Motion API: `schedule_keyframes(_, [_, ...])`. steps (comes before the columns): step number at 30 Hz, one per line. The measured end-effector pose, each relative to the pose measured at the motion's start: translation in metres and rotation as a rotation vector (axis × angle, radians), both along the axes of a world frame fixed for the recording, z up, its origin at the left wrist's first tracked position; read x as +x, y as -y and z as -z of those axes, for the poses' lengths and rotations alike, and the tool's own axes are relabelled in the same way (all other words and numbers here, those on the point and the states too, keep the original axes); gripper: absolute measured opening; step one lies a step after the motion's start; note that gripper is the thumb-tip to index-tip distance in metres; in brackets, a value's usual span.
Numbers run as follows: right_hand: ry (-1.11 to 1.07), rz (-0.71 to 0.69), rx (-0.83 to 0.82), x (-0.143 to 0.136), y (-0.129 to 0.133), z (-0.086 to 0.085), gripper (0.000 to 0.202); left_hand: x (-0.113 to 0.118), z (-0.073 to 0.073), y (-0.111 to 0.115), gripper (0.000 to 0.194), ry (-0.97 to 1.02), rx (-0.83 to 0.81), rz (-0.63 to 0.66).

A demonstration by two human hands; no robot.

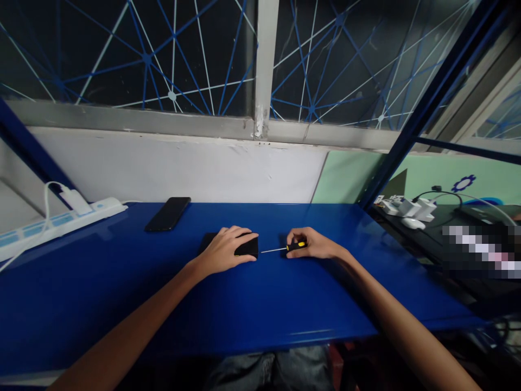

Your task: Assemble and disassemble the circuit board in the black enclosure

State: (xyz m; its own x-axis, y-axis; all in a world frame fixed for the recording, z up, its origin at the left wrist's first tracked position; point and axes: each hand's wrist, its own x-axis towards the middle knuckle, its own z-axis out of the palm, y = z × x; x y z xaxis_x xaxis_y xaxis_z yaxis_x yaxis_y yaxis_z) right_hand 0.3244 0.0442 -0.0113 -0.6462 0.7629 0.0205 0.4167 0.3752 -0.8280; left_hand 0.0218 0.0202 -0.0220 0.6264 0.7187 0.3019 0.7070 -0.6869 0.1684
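My left hand point(228, 250) is closed over a black box-shaped object point(247, 248) lying on the blue table, its thumb and fingers along two sides. Much of the object is hidden under the palm. My right hand point(311, 243) grips a screwdriver point(296, 246) by its black and yellow handle. The thin metal shaft points left, with its tip just short of the object's right end; a narrow strip of blue seems to lie between them.
A black phone point(168, 213) lies behind my left hand. At the far left stands a white power strip point(61, 220) with a plugged-in charger point(76, 201) and cable. Blue frame posts point(401, 149) rise at both sides. Chargers and cables point(415, 209) crowd a dark desk on the right.
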Motion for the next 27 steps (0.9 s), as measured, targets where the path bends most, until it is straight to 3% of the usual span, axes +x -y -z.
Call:
schedule_keyframes(5, [0.000, -0.002, -0.132, 0.0024, -0.0005, 0.0015, 0.036, -0.0008, 0.0006, -0.0002, 0.053, -0.018, 0.004, 0.003])
schedule_keyframes(10, [0.052, -0.033, -0.044, 0.0003, 0.0033, -0.0049, 0.046, 0.0001, -0.0017, 0.0008, 0.054, -0.045, -0.016, -0.006])
schedule_keyframes(14, [-0.002, -0.009, -0.014, -0.0018, 0.0036, -0.0039, 0.034, 0.0002, -0.0025, 0.0010, 0.054, -0.035, -0.016, -0.002])
schedule_keyframes(20, [-0.016, -0.007, -0.193, 0.0001, 0.0028, -0.0022, 0.038, -0.0001, -0.0025, 0.0012, 0.055, -0.064, -0.022, -0.014])
schedule_keyframes(24, [0.022, -0.041, -0.099, -0.0016, 0.0046, -0.0065, 0.047, 0.0003, -0.0040, 0.0016, 0.055, -0.090, -0.031, -0.020])
schedule_keyframes(27, [0.005, -0.033, -0.069, -0.0029, 0.0049, -0.0056, 0.038, 0.0001, -0.0039, 0.0016, 0.057, -0.092, -0.033, -0.022])
